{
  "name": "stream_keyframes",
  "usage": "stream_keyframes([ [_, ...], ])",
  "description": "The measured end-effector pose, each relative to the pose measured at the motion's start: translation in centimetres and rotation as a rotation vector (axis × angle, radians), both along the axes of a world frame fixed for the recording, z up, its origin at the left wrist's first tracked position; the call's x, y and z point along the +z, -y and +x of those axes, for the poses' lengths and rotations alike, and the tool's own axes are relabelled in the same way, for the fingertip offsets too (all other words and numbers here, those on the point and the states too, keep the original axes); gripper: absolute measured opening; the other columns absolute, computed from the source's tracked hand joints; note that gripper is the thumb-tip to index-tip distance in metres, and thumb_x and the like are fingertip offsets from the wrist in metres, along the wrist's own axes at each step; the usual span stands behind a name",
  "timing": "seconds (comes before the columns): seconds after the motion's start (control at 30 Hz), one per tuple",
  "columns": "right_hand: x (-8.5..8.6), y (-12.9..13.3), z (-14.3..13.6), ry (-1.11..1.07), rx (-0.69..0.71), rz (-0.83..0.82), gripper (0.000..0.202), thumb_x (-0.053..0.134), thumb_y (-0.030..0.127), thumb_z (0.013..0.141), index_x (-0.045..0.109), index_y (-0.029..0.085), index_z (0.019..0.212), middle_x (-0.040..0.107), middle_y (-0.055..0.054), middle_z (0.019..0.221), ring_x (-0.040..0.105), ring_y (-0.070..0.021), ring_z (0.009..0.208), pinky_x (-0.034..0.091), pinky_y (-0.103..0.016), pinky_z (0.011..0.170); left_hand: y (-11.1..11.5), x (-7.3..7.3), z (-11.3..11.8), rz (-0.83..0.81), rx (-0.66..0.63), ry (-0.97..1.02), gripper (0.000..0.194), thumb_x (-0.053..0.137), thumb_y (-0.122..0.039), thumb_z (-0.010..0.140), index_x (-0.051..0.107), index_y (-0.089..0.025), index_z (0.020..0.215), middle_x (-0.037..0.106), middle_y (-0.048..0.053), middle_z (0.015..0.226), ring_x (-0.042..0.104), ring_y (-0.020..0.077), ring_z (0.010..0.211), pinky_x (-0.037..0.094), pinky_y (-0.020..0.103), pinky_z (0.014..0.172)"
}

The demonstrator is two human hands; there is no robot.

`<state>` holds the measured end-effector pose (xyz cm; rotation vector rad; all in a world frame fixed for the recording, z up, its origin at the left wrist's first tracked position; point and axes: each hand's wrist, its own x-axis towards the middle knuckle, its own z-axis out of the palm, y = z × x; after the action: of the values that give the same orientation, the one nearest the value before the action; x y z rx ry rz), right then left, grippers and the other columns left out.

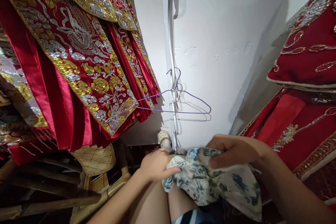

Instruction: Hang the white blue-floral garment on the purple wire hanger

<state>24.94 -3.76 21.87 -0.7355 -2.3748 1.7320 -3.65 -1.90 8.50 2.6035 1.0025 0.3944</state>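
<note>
A crumpled floral cloth [199, 178], white with blue and green leaf prints, lies bunched between my hands above my lap. My left hand [159, 164] grips its left end, thumb pressed on top. On the upper right part of the cloth, my right hand [231, 152] has its thumb over the fabric and its fingers behind. What garment the cloth may be cannot be made out. Beyond my hands, a purple wire hanger [193, 112] hangs bare from a white metal strip [172, 59] on the wall.
Red dresses with gold and silver embroidery [86, 63] hang at the left. A beaded red garment [301, 59] hangs at the right. Below left stands a wooden chair [110, 192] beside a quilted gold item [96, 159]. A cream clog [164, 136] shows near the wall.
</note>
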Motion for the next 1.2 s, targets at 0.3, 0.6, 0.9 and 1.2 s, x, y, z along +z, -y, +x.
stream_keyframes([
  [0.3, -5.1, -4.7, -0.4, -0.194, -0.585, 0.411, 0.026, 0.063, 0.038, 0.086, 0.077, 0.018, 0.096, 0.074, -0.010, 0.098, 0.067, -0.0245, 0.092, 0.050, -0.035, 0.083, -0.8, -0.3, -8.1, 0.084, 0.235, -0.115, 0.035, 0.036, -0.035, 0.100, 0.066, -0.020, 0.092, 0.073, 0.007, 0.097, 0.067, 0.0232, 0.095, 0.034, 0.049, 0.113],
  [0.6, -9.6, -17.1, -5.5, -0.290, -0.851, 0.654, 0.037, 0.055, 0.034, 0.089, 0.066, 0.016, 0.119, 0.067, -0.013, 0.128, 0.059, -0.0273, 0.117, 0.042, -0.039, 0.101, 1.2, 4.3, -7.5, 0.161, 0.358, -0.027, 0.045, 0.026, -0.043, 0.104, 0.056, -0.020, 0.079, 0.064, 0.003, 0.078, 0.061, 0.0224, 0.088, 0.047, 0.039, 0.094],
  [0.9, -9.6, -12.8, -0.6, -0.225, -0.759, 0.643, 0.030, 0.062, 0.048, 0.085, 0.063, 0.018, 0.081, 0.064, -0.002, 0.081, 0.054, -0.0176, 0.073, 0.038, -0.028, 0.068, -2.6, 5.6, -10.0, 0.162, 0.742, -0.142, 0.028, 0.036, -0.036, 0.097, 0.055, -0.022, 0.082, 0.067, 0.006, 0.084, 0.061, 0.0227, 0.078, 0.041, 0.030, 0.069],
  [1.2, -8.3, -8.9, -1.2, -0.122, -0.717, 0.616, 0.028, 0.057, 0.045, 0.091, 0.069, 0.020, 0.090, 0.072, -0.002, 0.089, 0.062, -0.0221, 0.084, 0.042, -0.030, 0.077, -5.9, 7.6, -6.9, 0.169, 0.778, 0.687, 0.041, 0.040, -0.047, 0.093, 0.063, -0.013, 0.087, 0.063, 0.005, 0.081, 0.054, 0.0186, 0.076, 0.044, 0.026, 0.071],
])
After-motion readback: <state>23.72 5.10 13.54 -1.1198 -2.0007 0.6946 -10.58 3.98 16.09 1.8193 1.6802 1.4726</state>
